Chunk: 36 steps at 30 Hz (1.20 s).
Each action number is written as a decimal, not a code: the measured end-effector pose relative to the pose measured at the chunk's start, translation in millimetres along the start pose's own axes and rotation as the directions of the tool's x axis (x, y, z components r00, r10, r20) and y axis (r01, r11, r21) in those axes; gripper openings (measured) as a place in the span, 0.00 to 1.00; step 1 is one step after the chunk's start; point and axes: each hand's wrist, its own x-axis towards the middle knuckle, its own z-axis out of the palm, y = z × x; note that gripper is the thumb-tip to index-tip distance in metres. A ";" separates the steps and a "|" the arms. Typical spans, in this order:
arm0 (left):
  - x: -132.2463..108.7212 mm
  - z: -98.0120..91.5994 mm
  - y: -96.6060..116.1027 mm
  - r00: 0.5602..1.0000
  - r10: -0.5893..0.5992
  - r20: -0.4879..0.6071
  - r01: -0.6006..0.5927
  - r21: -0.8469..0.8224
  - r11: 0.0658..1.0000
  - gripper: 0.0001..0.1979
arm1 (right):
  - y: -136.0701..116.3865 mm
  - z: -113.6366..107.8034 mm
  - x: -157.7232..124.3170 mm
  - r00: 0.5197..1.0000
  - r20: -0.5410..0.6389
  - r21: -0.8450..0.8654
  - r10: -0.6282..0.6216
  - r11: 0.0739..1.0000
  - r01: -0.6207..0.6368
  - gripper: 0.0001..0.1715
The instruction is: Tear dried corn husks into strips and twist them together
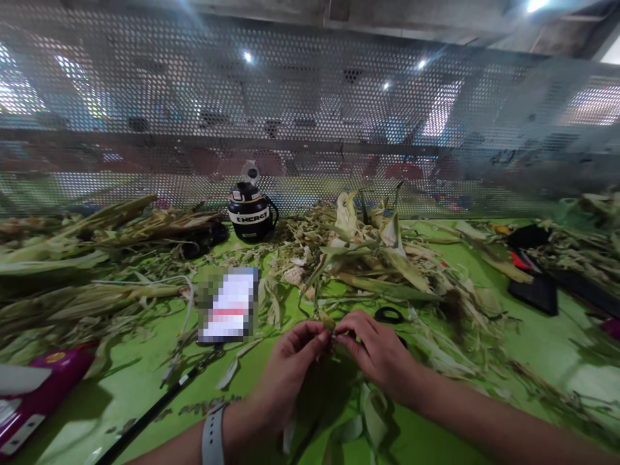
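Note:
My left hand (283,365), with a light-coloured watch strap at its wrist, pinches a small yellow-green piece of corn husk (329,321) low in the middle of the view. From the other side my right hand (385,352) pinches the same piece, its fingertips almost meeting those of the left. The fingers hide most of the piece. Just beyond my right hand lies a black ring-shaped handle (389,314), partly covered. A large heap of dried corn husks (407,274) spreads over the green table (271,394) behind both hands, and loose strips lie below them.
A phone (230,303) with a blurred screen lies left of my hands beside a black stick (159,397). Behind it stands a black jug (249,216). More husks (62,261) and a purple device (46,381) are left. A dark phone (535,294) lies right. Perforated metal panels (310,116) close the back.

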 end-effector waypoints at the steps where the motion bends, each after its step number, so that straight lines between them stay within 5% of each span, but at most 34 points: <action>1: -0.5 0.5 0.9 1.000 0.003 -0.004 -0.003 -0.006 1.000 0.13 | -0.5 0.1 -0.1 0.999 -0.001 -0.006 0.045 0.999 -0.045 0.08; 7: -2.9 2.6 5.3 0.997 0.053 0.050 -0.058 0.108 0.992 0.10 | -2.8 -0.2 1.7 0.986 0.092 -0.036 0.142 0.990 -0.139 0.10; 13: 1.7 -0.8 -3.0 0.982 0.052 0.181 -0.098 0.258 0.961 0.10 | 0.0 -5.8 6.3 0.991 0.047 -0.345 -0.127 0.929 0.135 0.18; 16: 4.0 -1.6 -3.0 0.983 0.036 0.183 -0.086 0.277 0.957 0.10 | 3.3 -11.2 8.5 0.990 0.014 -0.424 -0.144 0.895 0.136 0.20; 23: 2.4 0.6 6.7 0.985 -0.014 0.169 -0.030 0.250 0.968 0.11 | 4.4 -20.7 14.1 0.989 0.107 -0.154 0.098 0.985 -0.081 0.19; 29: 1.3 2.2 7.1 0.972 -0.026 0.232 -0.016 0.176 0.984 0.14 | 1.4 -26.0 18.8 0.938 0.208 0.174 0.277 0.933 -0.314 0.18; 36: 1.5 2.3 4.7 0.978 0.023 0.208 -0.074 0.243 0.967 0.12 | 0.1 -17.1 14.3 0.954 0.213 0.060 0.212 0.971 -0.229 0.16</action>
